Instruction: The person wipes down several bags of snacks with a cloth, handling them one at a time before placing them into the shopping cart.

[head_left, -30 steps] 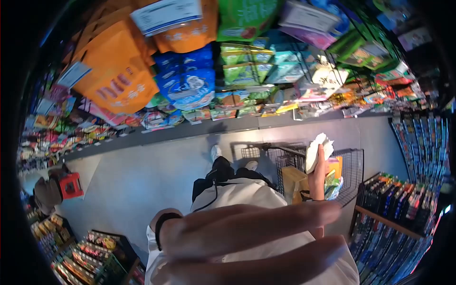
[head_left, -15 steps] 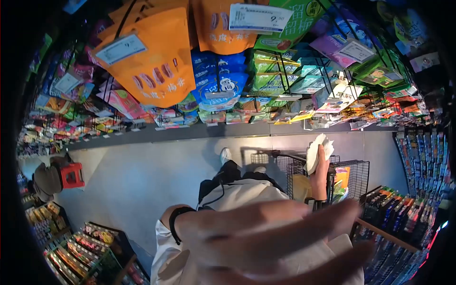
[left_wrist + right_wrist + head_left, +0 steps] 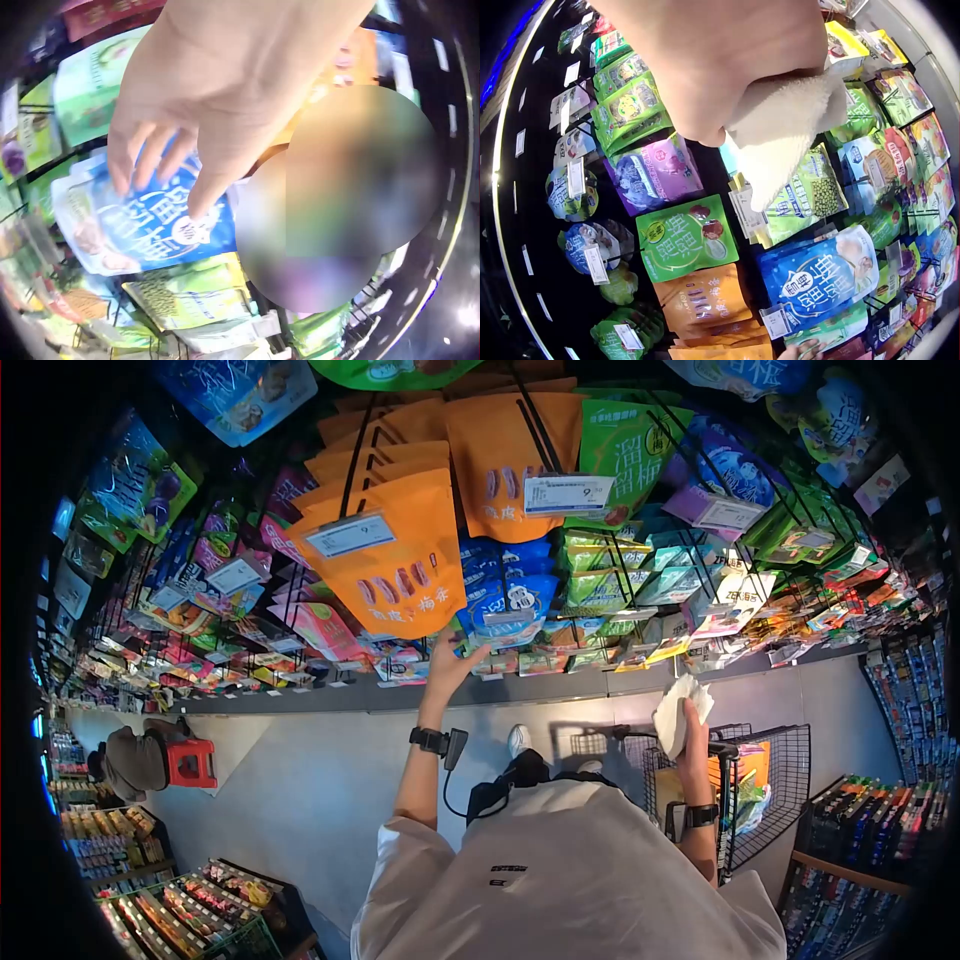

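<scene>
In the head view my left hand (image 3: 450, 665) reaches to the snack rack, just under a hanging orange pouch (image 3: 385, 575) and beside a blue pouch (image 3: 512, 600). The left wrist view has its spread fingers and thumb overlapping the front of the blue pouch (image 3: 154, 225), with a gap between thumb and fingers. My right hand (image 3: 692, 745) grips a fuzzy white cloth (image 3: 680, 710) over the cart, away from the rack. In the right wrist view the cloth (image 3: 784, 135) hangs from the curled fingers. Left fingertips (image 3: 806, 349) show at that view's bottom edge.
A black wire shopping cart (image 3: 790, 800) stands at right with an orange packet (image 3: 755, 765) inside. Hooks carry many pouches, among them a green one (image 3: 625, 455), with price tags (image 3: 565, 495). A red stool (image 3: 190, 762) is at left, near a crouched person (image 3: 130, 760).
My left hand, earlier large and blurred close to the head camera, has stretched out to the pouches. The right hand keeps holding the cloth. The head view has shifted leftward along the rack.
</scene>
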Tool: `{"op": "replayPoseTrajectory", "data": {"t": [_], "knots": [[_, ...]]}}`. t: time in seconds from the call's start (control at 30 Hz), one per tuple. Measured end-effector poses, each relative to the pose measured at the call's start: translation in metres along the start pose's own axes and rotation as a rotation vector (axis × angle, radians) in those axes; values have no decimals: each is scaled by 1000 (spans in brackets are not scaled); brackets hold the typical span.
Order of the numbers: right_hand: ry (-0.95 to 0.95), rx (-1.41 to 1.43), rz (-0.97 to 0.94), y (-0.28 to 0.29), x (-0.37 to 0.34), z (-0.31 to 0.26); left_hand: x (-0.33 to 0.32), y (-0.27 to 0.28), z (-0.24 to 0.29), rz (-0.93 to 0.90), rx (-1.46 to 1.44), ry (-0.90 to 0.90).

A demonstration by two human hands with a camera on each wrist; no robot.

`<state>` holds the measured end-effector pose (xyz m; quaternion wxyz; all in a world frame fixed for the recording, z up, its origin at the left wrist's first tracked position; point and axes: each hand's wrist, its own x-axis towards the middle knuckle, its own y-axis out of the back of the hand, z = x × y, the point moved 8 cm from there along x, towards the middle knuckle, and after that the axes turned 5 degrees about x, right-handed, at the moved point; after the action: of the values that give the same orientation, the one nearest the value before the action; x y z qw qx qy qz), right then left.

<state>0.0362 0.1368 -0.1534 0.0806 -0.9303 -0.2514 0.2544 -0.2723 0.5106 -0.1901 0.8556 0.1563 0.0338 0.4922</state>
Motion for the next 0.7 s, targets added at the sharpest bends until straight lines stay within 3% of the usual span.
{"op": "replayPoseTrajectory", "data": {"t": [0.1,0.13,0.23,0.27,0.37,0.47,0.57,0.7], "knots": [[22,-24,-3,7,0,2,18,0,-25,108,7,70],[12,-33,-5,13,-1,3,27,-9,-64,48,35,142],[21,-25,29,22,-8,4,29,-28,-71,211,-218,-12],[34,-28,58,28,-11,5,30,-34,-74,169,-165,-43],[34,-22,100,33,-23,8,17,-46,-42,48,-200,123],[2,-22,142,39,-42,9,9,-66,-82,77,-402,242],[11,14,198,38,-65,1,-1,-72,-76,64,-446,263],[13,16,131,51,-77,3,-20,-76,-68,43,-438,288]]}}
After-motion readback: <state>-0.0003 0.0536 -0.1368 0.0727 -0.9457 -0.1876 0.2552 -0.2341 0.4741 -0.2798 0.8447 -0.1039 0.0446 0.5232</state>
